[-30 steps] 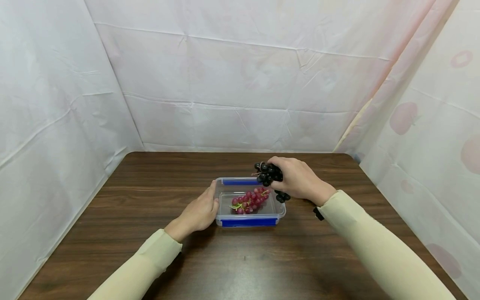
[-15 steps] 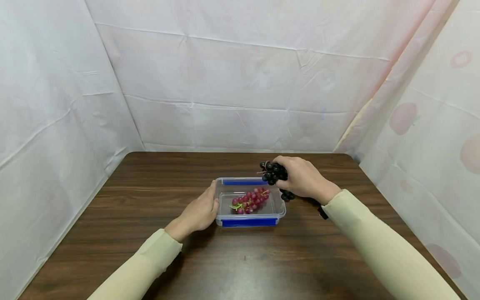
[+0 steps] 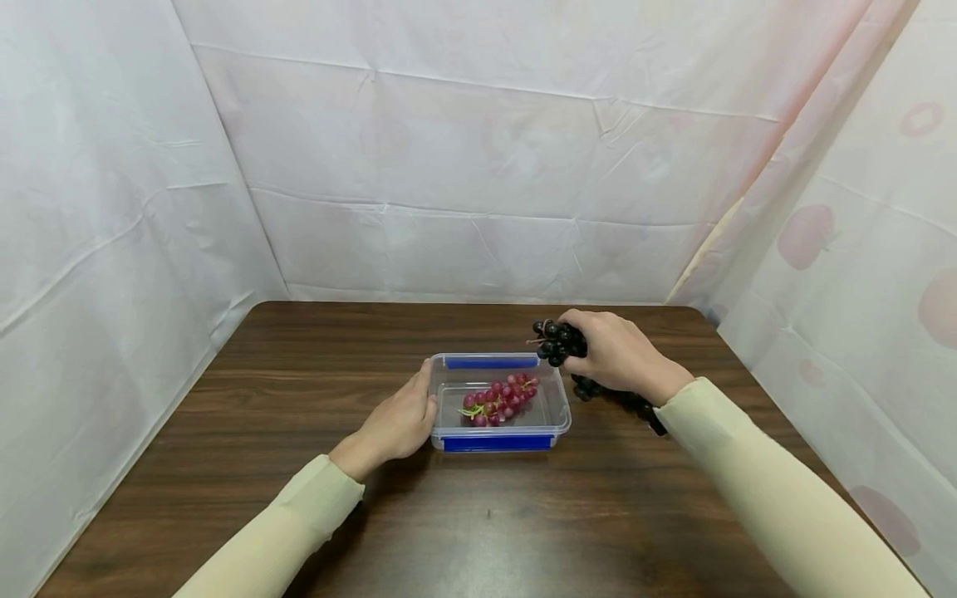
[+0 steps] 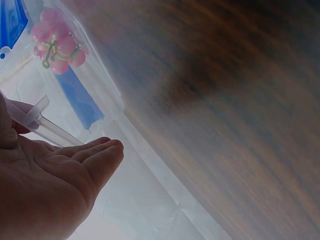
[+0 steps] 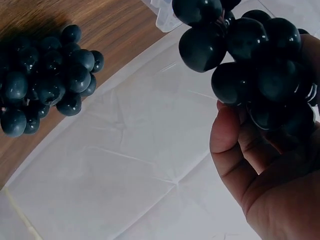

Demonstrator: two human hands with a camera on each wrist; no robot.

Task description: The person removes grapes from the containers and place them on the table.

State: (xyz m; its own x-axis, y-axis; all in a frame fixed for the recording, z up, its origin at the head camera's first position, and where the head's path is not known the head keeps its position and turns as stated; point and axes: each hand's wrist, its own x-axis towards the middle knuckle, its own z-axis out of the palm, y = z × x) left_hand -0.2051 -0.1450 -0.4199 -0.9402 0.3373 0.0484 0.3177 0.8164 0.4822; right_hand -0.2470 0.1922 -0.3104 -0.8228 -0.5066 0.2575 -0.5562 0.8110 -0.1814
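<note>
Right hand [image 3: 619, 353] grips black grapes [image 3: 557, 341]; left hand [image 3: 396, 421] touches container [image 3: 497, 444].

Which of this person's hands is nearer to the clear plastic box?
The left. The left hand touches the clear plastic box at its left side, while the right hand, holding black grapes, is apart from it, off its far right corner.

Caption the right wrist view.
Right hand grips a bunch of dark grapes; a second bunch lies on the wooden table.
</note>
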